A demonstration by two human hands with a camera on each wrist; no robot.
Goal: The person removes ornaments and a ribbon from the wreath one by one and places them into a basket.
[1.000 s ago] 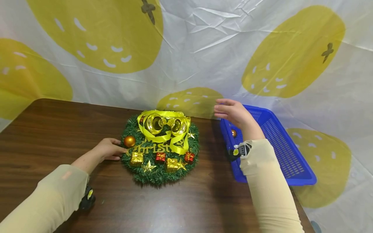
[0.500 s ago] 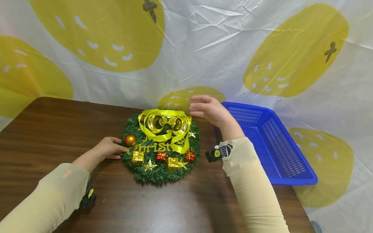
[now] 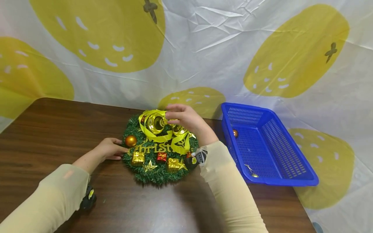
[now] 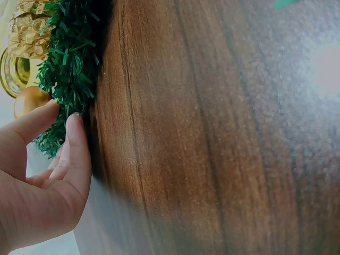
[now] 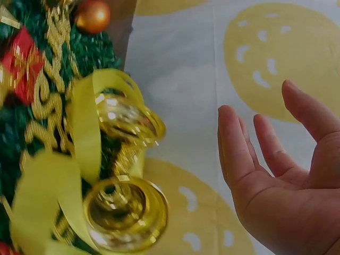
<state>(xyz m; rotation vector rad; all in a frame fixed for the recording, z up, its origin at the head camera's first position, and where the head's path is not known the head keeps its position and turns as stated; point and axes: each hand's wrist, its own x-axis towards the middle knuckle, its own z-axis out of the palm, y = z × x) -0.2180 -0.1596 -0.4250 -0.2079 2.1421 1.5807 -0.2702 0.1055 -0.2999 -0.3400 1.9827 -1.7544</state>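
A green Christmas wreath (image 3: 157, 177) lies on the brown table. It bears gold bells (image 3: 155, 123), a yellow ribbon (image 3: 180, 149), gold lettering (image 3: 154, 148), small gold and red gift boxes (image 3: 138, 159), stars and an orange ball (image 3: 130, 140). At its left edge my left hand (image 3: 108, 149) pinches the green fringe between thumb and fingers, as the left wrist view shows beside the fringe (image 4: 71, 58). My right hand (image 3: 189, 119) hovers over the bells with loosely bent fingers and holds nothing. In the right wrist view, that hand (image 5: 287, 196) is apart from the bells (image 5: 127, 212).
A blue perforated basket (image 3: 287, 149) stands at the table's right edge. Inside it are an orange ball (image 3: 235, 133) and a small gold ornament (image 3: 254, 175). Behind the table (image 3: 67, 123) hangs a white cloth (image 3: 201, 61) with large yellow fruit prints.
My right hand has moved left from above the basket to over the wreath's bells. The left hand has stayed at the wreath's left edge.
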